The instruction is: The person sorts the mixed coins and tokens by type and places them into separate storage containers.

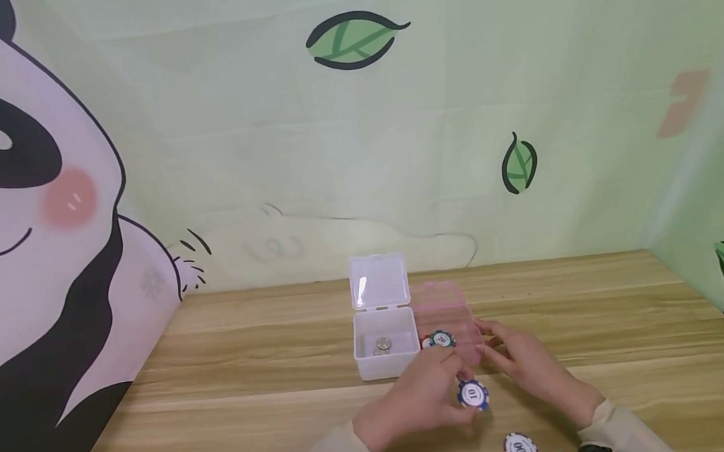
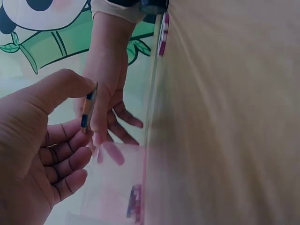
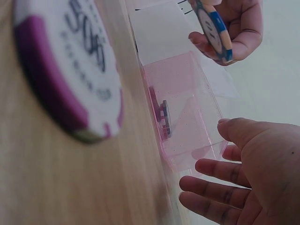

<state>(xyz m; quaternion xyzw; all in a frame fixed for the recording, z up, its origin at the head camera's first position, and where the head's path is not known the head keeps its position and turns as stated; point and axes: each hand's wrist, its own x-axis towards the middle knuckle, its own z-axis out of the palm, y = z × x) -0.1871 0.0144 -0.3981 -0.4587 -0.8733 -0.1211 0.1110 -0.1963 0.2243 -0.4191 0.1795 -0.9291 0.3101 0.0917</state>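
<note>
My left hand (image 1: 420, 392) pinches a blue-edged poker chip marked 10 (image 1: 473, 395) between thumb and fingers, just in front of a clear pink box (image 1: 463, 309). In the left wrist view the chip (image 2: 88, 110) shows edge-on. My right hand (image 1: 534, 363) touches the right wall of the pink box, its fingers spread and fairly relaxed. Inside that box a green-edged chip (image 1: 442, 339) overlaps a red one (image 1: 426, 342), partly hidden. Nearer me on the table lies a purple-edged chip marked 500 (image 1: 520, 447), which looms large in the right wrist view.
A white box (image 1: 388, 368) with its lid (image 1: 379, 282) raised stands against the pink box's left side, with silver coins (image 1: 383, 344) inside. Both boxes sit on a wood-grain table (image 1: 247, 366). Behind it hangs a pale green panda-print backdrop (image 1: 225, 158).
</note>
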